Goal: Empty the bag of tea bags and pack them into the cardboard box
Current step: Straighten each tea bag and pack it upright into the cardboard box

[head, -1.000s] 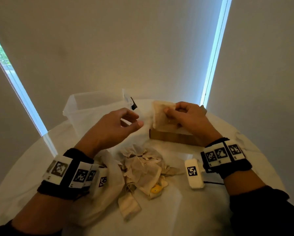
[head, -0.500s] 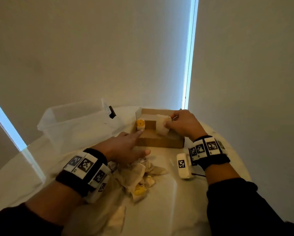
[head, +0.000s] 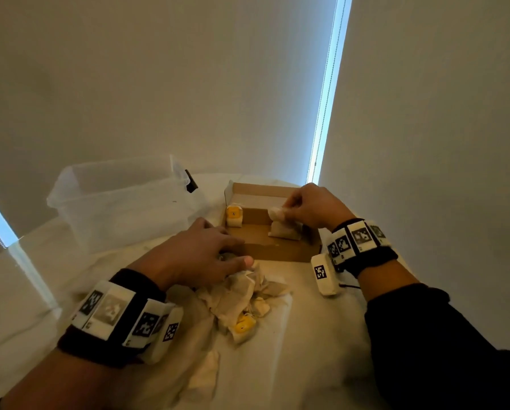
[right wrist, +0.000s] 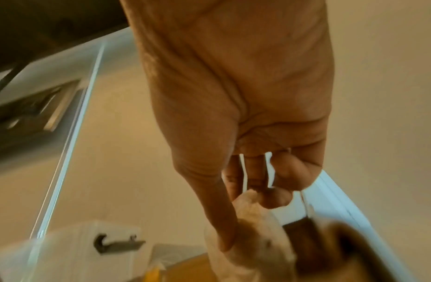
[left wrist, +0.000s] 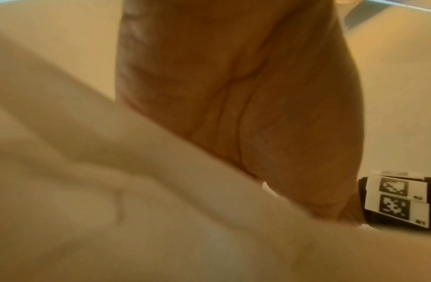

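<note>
The open cardboard box (head: 277, 253) lies on the table ahead of me. A tea bag with a yellow tag (head: 234, 216) stands in its left corner. Over the right side of the box, my right hand (head: 286, 210) pinches a pale tea bag (head: 276, 214); another tea bag (head: 283, 232) stands beneath it. The right wrist view shows thumb and fingers of the right hand (right wrist: 240, 206) closed on that tea bag (right wrist: 255, 229). My left hand (head: 230, 253) rests with relaxed fingers on the pile of tea bags (head: 247, 294), near the box's front left corner. The cream cloth bag (head: 188, 335) lies under my left wrist.
A clear plastic bin (head: 120, 199) stands at the back left, close to the box. A white tagged device (head: 323, 273) lies on the table by my right wrist. The round table (head: 307, 350) has a white cover, and walls stand close behind it.
My right hand has lowered its tea bag into the right side of the box. My left hand has drawn back from the yellow-tagged tea bag onto the pile.
</note>
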{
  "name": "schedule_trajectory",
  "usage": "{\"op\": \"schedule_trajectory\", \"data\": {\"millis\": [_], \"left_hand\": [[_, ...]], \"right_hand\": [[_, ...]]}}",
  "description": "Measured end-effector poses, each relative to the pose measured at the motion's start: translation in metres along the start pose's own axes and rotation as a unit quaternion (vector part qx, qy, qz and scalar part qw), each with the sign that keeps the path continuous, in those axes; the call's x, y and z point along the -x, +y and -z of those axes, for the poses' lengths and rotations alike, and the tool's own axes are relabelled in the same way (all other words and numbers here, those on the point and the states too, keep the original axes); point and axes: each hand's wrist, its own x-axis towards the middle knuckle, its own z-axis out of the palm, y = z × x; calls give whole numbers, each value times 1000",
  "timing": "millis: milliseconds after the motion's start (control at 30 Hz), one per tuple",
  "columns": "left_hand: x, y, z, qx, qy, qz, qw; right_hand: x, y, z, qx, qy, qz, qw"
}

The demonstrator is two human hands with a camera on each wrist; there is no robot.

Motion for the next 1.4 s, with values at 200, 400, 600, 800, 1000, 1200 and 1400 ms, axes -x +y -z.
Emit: {"op": "schedule_trajectory", "data": {"millis": [200, 400, 600, 800, 1000, 1200, 1400], "left_hand": [[-1, -3, 2, 9, 9, -2, 1000], [-1, -3, 3, 3, 6, 2, 1000], [0, -2, 4, 2, 5, 10, 1000], [-1, -1, 4, -1, -2, 16, 1000], [0, 1, 4, -1, -4, 24, 1000], [-2, -2, 2, 0, 4, 18, 1000], [-1, -2, 2, -7, 2, 20, 1000]], "right_hand": [[8, -24, 42, 92, -44, 31, 994], [1, -32, 46, 141, -98, 25, 985], [-17, -6, 31, 159, -67, -13, 985], [-21, -1, 30, 143, -32, -10, 989], [-2, -10, 40, 109, 33, 65, 991], [8, -15, 21, 226, -91, 40, 969], [6, -20, 22, 250, -106, 49, 961]]}}
